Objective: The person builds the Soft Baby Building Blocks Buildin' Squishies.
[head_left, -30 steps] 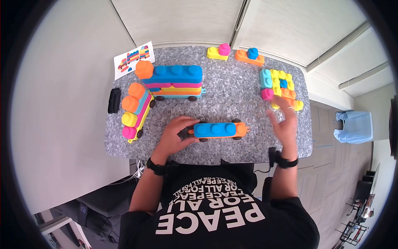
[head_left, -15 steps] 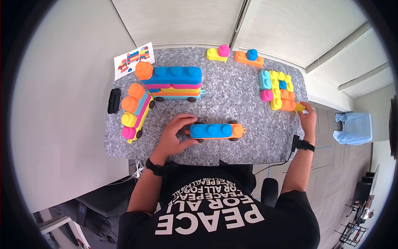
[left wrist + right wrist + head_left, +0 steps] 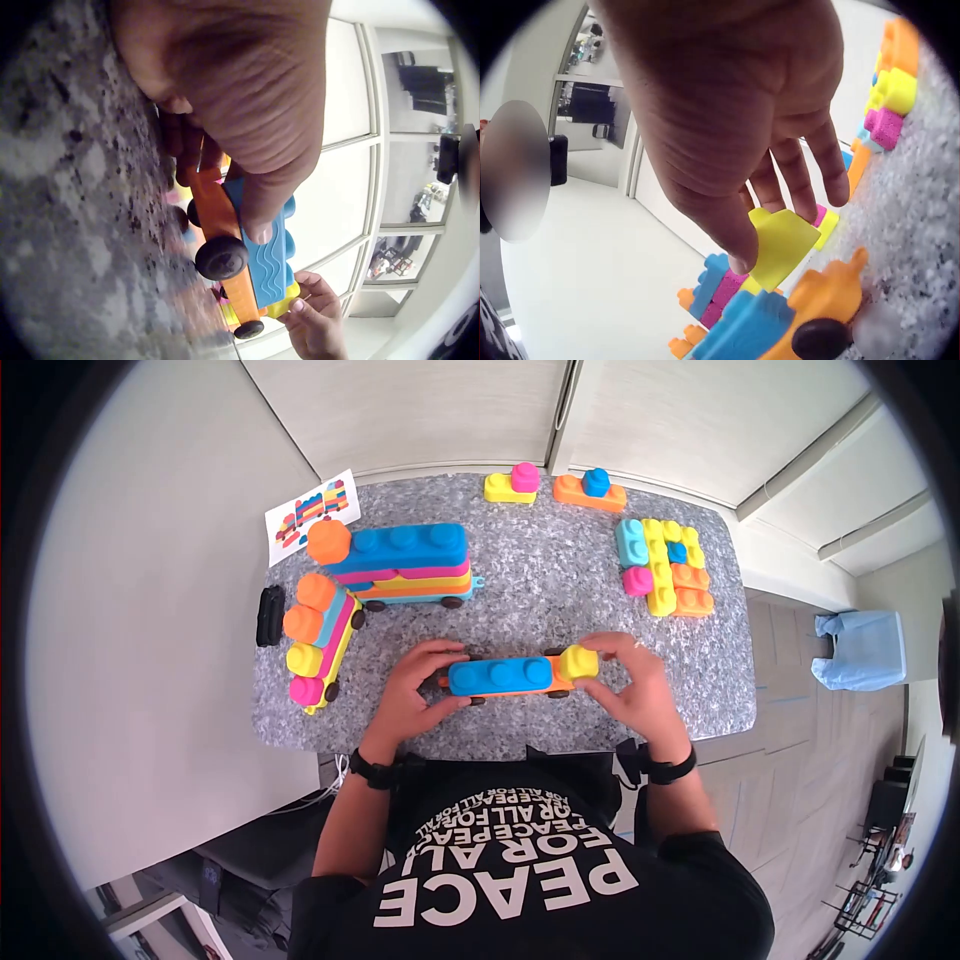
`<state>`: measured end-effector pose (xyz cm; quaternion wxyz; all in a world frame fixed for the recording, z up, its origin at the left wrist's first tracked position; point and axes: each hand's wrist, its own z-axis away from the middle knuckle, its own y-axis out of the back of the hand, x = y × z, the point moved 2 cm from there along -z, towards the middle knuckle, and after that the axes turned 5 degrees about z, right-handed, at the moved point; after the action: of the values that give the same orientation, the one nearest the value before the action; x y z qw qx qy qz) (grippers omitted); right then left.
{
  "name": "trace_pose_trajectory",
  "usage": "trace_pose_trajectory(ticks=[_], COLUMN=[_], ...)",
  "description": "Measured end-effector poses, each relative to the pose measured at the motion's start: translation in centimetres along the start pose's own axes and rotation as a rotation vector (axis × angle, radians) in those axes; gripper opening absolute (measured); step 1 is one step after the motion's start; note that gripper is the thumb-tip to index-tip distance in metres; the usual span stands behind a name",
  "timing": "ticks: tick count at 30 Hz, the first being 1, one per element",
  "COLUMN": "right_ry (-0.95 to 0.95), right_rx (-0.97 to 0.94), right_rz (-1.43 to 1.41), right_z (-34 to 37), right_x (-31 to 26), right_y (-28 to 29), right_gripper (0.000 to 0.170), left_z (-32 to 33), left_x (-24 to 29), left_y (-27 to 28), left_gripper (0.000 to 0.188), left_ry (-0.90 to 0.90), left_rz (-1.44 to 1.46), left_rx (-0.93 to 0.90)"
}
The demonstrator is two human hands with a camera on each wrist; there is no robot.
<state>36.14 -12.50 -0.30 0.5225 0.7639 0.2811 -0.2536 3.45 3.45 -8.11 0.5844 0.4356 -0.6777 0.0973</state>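
Observation:
An orange wheeled base [image 3: 238, 292] carries a long blue block [image 3: 500, 676] along its top. The left hand [image 3: 408, 695] grips the base's left end, with the thumb against the blue block in the left wrist view. Between thumb and fingers, the right hand [image 3: 637, 685] pinches a yellow block [image 3: 578, 663] at the base's right end. In the right wrist view the same yellow block [image 3: 781, 246] is tilted beside the blue block; whether it is seated on the base I cannot tell.
Two built wagons, one tall [image 3: 410, 575] and one slanted [image 3: 327, 640], stand at the left by a picture sheet [image 3: 341, 494] and a black object [image 3: 270, 616]. Small blocks [image 3: 588, 494] lie at the back, with a cluster [image 3: 661, 572] at the right.
The right hand has gone to the cluster, taken the yellow block from its near right corner and brought it to the base's right end. The left hand still grips the left end.

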Motion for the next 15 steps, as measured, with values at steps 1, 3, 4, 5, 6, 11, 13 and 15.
trace_pose_trajectory(ticks=[1,3,4,5,6,11,13,15], right_ry=[0.004,0.0,-0.009,-0.019,0.008,0.099,0.128,0.13], right_rx=[-0.001,-0.005,-0.01,-0.014,-0.014,-0.009,-0.009,-0.011], right_rz=[0.006,-0.009,-0.029,-0.049,-0.042,-0.009,0.008,0.014], right_z=[0.0,0.3,0.5,0.6,0.6,0.9,1.0,1.3], right_x=[0.2,0.6,0.7,0.7,0.7,1.0,0.9,1.0], right_y=[-0.8,-1.7,-2.1,-2.2,-2.2,-1.9,-1.8,-1.9], right_gripper=[0.044,0.043,0.042,0.041,0.041,0.037,0.035,0.035], left_z=[0.0,0.1,0.1,0.1,0.1,0.1,0.2,0.2], left_x=[0.1,0.1,0.1,0.0,0.0,-0.2,-0.4,-0.3], left_y=[0.0,0.1,0.1,0.1,0.1,0.0,0.0,0.0], left_gripper=[0.062,0.062,0.062,0.062,0.062,0.061,0.061,0.061], left_ry=[-0.002,0.008,0.013,0.015,0.017,0.027,0.036,0.038], left_rz=[0.0,-0.01,-0.013,-0.008,-0.003,0.005,0.008,0.011], left_rx=[0.001,-0.008,-0.014,-0.014,-0.014,-0.019,-0.017,-0.021])
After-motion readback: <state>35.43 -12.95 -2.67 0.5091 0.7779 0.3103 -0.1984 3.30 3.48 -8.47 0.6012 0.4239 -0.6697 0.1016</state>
